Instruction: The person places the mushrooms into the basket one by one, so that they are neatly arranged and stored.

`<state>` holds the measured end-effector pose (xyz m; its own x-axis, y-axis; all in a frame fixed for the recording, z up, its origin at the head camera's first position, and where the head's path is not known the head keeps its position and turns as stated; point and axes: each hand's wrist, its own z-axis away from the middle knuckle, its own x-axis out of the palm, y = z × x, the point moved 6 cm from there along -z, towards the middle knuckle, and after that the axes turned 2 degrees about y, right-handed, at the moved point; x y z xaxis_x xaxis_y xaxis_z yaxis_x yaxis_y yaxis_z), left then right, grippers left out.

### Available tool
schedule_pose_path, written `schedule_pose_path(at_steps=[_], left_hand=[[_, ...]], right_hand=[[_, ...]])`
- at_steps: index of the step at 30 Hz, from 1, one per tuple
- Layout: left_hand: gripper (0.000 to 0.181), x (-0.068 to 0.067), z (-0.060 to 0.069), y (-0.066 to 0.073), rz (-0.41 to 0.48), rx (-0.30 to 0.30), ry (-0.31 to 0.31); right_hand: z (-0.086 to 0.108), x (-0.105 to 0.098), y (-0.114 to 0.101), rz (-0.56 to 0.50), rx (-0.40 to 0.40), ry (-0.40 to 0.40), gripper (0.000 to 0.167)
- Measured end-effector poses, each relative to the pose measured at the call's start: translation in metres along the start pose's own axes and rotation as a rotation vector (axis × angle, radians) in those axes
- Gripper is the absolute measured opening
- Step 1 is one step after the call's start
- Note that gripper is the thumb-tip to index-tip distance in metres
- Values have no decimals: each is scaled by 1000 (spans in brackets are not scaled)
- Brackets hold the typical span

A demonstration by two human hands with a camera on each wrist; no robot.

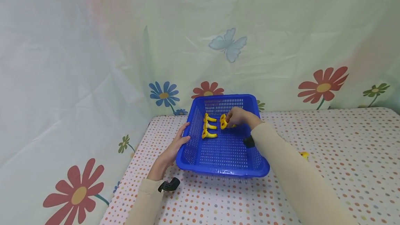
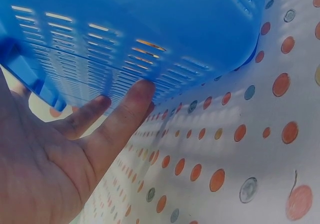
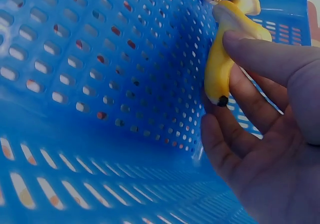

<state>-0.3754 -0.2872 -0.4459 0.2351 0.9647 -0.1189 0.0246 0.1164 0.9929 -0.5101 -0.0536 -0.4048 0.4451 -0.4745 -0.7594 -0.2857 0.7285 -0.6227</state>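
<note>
A blue plastic basket (image 1: 222,173) with slotted walls stands on the dotted cloth. My left hand (image 1: 173,147) rests against its left side; in the left wrist view, fairly straight fingers (image 2: 127,108) touch the outer wall. Inside the basket, my right hand (image 1: 239,116) pinches a yellow trumpet-shaped piece (image 3: 218,76) between thumb and fingers, its narrow end dark-tipped. Another yellow piece (image 1: 223,116) lies just beyond it, partly hidden by the hand. Left of these, three similar yellow pieces (image 1: 210,135) lie in a column, flared ends toward the left wall.
Right of the basket, one more yellow piece (image 1: 304,155) shows on the dotted tablecloth (image 1: 350,145), partly hidden by the right sleeve. A flower-printed curtain (image 1: 275,44) hangs behind the table and along its left side.
</note>
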Motion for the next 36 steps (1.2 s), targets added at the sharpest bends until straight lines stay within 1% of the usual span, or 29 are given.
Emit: schedule_pose_path(at_steps=[3, 6, 10, 13, 17, 25, 29, 32, 36], left_hand=[[58, 0, -1, 1, 4, 9, 2], [58, 0, -1, 1, 11, 12, 3], [57, 0, 0, 1, 15, 6, 4], [58, 1, -1, 3, 3, 6, 5], [59, 0, -2, 4, -9, 10, 5], [59, -3, -2, 5, -22, 6, 12], [59, -3, -2, 6, -27, 12, 16], [60, -2, -1, 5, -25, 3, 13], [60, 1, 1, 3, 9, -1, -10]], right_hand=[[-1, 1, 4, -1, 22, 13, 25], [-2, 3, 7, -10, 46, 12, 27], [-3, 4, 9, -16, 50, 10, 26], [-2, 3, 10, -2, 40, 18, 29], [-4, 2, 11, -9, 48, 30, 31], [-7, 4, 11, -23, 59, 32, 31], [-8, 4, 12, -32, 65, 42, 32], [-8, 7, 14, -43, 76, 36, 31], [-9, 11, 16, -48, 78, 23, 28]])
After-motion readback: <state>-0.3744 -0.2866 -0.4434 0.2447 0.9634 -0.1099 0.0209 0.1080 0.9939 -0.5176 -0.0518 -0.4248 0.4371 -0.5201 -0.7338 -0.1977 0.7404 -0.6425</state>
